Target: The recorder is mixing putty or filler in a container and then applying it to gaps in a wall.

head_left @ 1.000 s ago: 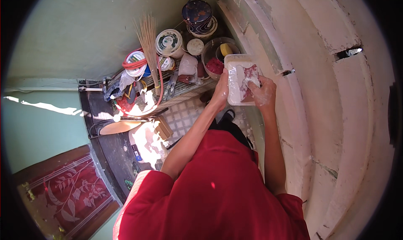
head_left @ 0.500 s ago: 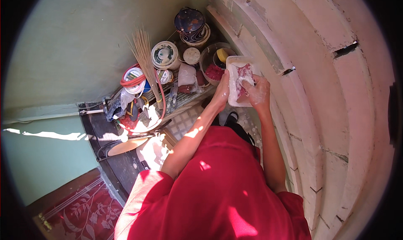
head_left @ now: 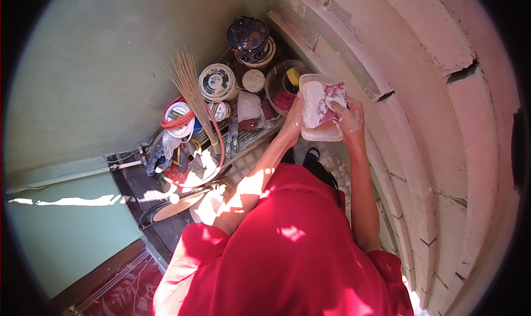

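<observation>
My left hand [head_left: 293, 120] grips the left edge of a shallow white rectangular tray [head_left: 323, 134], held up in front of me. A red sponge-like pad [head_left: 336, 90] is above the tray, its left part thickly coated with white paste [head_left: 314, 102]. My right hand [head_left: 352, 120] is closed on the pad's right side, thumb on top, with white smears on the fingers. The fingers under the pad are hidden. Just beyond the tray sits a round tub [head_left: 273, 86] with a yellow piece [head_left: 293, 75] and something red [head_left: 284, 100] in it.
A slatted shelf [head_left: 243, 140] carries lidded white buckets [head_left: 217, 82], a dark paint-spattered bucket [head_left: 248, 39], a straw broom [head_left: 191, 89] and a coiled red hose [head_left: 175, 114]. Curved pinkish ledges [head_left: 420, 122] rise close on my right; a green wall [head_left: 127, 67] stands left.
My right hand has shifted slightly right with the red pad, which is now turned to show a broad white-coated area. My left hand keeps its grip on the tray. The whole view shifts slightly.
</observation>
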The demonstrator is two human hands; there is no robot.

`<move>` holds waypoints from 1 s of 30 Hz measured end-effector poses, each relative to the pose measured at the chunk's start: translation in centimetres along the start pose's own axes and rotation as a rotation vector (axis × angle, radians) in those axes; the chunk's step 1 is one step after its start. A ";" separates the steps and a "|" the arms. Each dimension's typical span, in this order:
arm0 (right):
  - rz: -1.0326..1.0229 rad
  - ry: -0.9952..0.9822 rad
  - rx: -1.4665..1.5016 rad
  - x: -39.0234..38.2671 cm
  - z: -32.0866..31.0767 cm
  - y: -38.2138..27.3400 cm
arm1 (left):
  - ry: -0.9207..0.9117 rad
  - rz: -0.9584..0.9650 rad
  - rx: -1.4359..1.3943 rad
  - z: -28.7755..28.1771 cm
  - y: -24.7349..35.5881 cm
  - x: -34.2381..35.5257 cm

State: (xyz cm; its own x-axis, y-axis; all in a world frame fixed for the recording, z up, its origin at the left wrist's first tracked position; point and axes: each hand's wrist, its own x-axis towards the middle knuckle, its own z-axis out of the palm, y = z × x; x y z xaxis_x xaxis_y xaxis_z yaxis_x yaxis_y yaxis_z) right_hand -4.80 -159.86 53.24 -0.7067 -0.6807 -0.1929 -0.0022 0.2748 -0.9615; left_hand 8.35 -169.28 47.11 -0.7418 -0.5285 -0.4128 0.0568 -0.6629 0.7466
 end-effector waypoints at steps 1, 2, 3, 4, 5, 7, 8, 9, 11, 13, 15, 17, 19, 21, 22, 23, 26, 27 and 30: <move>-0.007 0.002 0.008 -0.1 0.1 -1.0 | -0.001 0.000 0.000 -0.5 -0.3 0.5; -0.009 0.001 0.007 -0.3 0.0 -1.8 | 0.025 -0.007 0.023 -0.8 -0.4 0.8; -0.032 0.024 -0.095 -0.4 0.0 -2.5 | 0.051 -0.014 0.045 -1.1 -0.6 1.1; -0.056 0.046 -0.197 -0.4 0.0 -3.2 | 0.053 -0.012 0.044 -1.4 -0.8 1.3; -0.054 0.051 -0.198 -0.5 -0.1 -3.7 | 0.067 -0.009 0.032 -1.0 -0.6 1.3; -0.089 0.036 -0.321 -0.5 0.0 -4.5 | 0.080 -0.009 0.018 -0.4 0.0 1.0; -0.089 0.037 -0.321 -0.6 0.2 -4.8 | 0.066 -0.017 0.009 0.1 0.7 0.7; -0.154 0.019 -0.386 -0.7 0.5 -5.0 | 0.053 -0.026 -0.001 0.4 1.4 0.5; -0.218 -0.001 -0.450 -0.8 1.1 -5.4 | 0.023 -0.026 -0.021 0.4 2.0 0.4; -0.250 0.069 -0.492 -0.9 1.6 -5.7 | -0.004 -0.027 -0.041 0.4 2.5 0.2; -0.224 0.095 -0.514 -1.0 1.4 -7.1 | -0.007 -0.016 -0.066 0.4 2.6 0.3; -0.199 0.121 -0.534 -0.9 1.4 -7.3 | 0.005 -0.012 -0.059 -0.2 2.0 1.1; -0.314 0.156 -0.609 -0.4 1.5 -6.5 | 0.017 -0.005 -0.051 -0.8 1.3 1.6; -0.369 0.139 -0.612 -0.4 1.9 -6.1 | -0.010 0.039 -0.023 -0.6 1.3 1.9; -0.429 0.120 -0.614 -0.3 2.2 -5.9 | -0.012 0.035 -0.023 -0.6 1.3 1.9; -0.426 0.121 -0.614 -0.3 2.4 -5.7 | 0.009 0.012 0.008 -0.6 1.3 1.9; -0.353 0.044 -0.533 -0.1 2.8 -5.3 | 0.010 -0.023 0.021 -0.7 1.4 1.8; -0.277 0.019 -0.524 0.0 2.9 -5.3 | -0.009 -0.033 0.003 -0.8 1.4 1.8; -0.173 -0.002 -0.439 0.0 2.6 -5.4 | 0.030 -0.052 0.023 0.5 2.5 1.1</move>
State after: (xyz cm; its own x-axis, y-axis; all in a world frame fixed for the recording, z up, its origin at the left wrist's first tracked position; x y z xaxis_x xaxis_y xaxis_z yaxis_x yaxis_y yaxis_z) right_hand -2.91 -163.12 57.89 -0.6682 -0.7430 -0.0374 -0.4195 0.4179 -0.8059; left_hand 7.38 -171.25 48.78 -0.7227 -0.5096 -0.4669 0.0026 -0.6775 0.7355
